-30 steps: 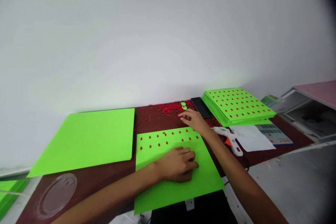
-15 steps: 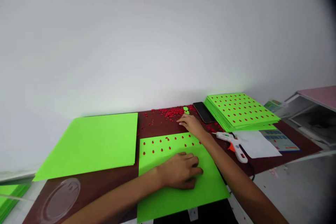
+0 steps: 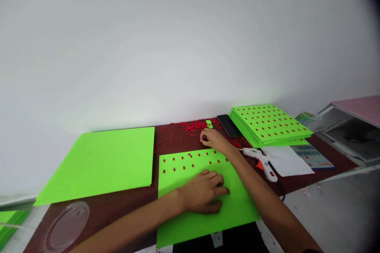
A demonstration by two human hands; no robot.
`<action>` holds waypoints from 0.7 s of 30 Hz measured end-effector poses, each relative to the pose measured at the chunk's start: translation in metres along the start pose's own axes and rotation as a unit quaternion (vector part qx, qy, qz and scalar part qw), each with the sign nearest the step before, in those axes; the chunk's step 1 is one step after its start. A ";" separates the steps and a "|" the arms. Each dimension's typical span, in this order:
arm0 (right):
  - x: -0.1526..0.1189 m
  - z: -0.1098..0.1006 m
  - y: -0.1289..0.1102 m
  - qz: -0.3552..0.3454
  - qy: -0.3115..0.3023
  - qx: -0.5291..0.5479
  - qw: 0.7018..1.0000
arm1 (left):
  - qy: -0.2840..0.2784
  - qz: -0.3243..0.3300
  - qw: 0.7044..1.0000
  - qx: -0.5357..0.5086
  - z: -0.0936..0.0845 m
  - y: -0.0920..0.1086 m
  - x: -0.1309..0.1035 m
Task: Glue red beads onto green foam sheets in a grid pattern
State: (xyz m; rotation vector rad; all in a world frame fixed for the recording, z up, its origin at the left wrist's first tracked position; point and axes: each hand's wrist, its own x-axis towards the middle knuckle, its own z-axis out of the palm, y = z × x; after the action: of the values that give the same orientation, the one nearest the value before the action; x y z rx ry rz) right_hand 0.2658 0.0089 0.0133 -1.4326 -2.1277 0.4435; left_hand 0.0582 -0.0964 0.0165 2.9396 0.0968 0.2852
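A bright green sheet (image 3: 208, 221) with red teardrop-shaped pieces (image 3: 183, 167) along its far part lies in front of me. My left hand (image 3: 204, 191) rests on its middle, fingers bent but apart, with nothing visible in them. Just beyond the far edge of the sheet, my right hand (image 3: 212, 139) has thumb and forefinger curled together in a pinch beside a scattered heap of loose red pieces (image 3: 191, 127). Whatever is between those fingertips is too small to see. Small green cutouts (image 3: 209, 123) lie by the heap, just behind the right hand.
A plain green stack (image 3: 101, 162) sits at left, near a clear plastic lid (image 3: 67, 225). On the right are a phone (image 3: 229, 125), a stack of red-dotted green sheets (image 3: 270, 122), a white glue gun (image 3: 261, 162) with its cord, and white paper (image 3: 289, 162). A wall rises behind.
My right hand's fingers have curled from outstretched into a pinch beside the red pieces. My left hand stays on the sheet. The view has shifted slightly.
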 end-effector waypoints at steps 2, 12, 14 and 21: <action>-0.014 -0.001 -0.010 0.015 0.010 0.021 1.000 | 0.002 -0.002 1.000 -0.008 0.001 0.000 -0.001; -0.137 0.003 -0.034 0.086 0.044 0.130 0.987 | 0.021 -0.016 1.000 -0.008 0.011 0.005 0.001; -0.146 0.006 -0.030 0.093 0.054 0.117 0.987 | 0.022 -0.011 1.000 0.001 0.011 0.006 0.002; -0.156 0.004 -0.022 0.095 0.046 0.103 0.989 | 0.017 -0.014 1.000 -0.002 -0.002 0.008 -0.006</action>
State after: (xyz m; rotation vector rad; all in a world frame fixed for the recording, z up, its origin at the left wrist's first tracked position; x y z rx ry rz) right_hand 0.2934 -0.1438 -0.0161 -1.5102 -1.8210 0.6372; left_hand 0.0526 -0.1048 0.0187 2.9283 0.1415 0.3322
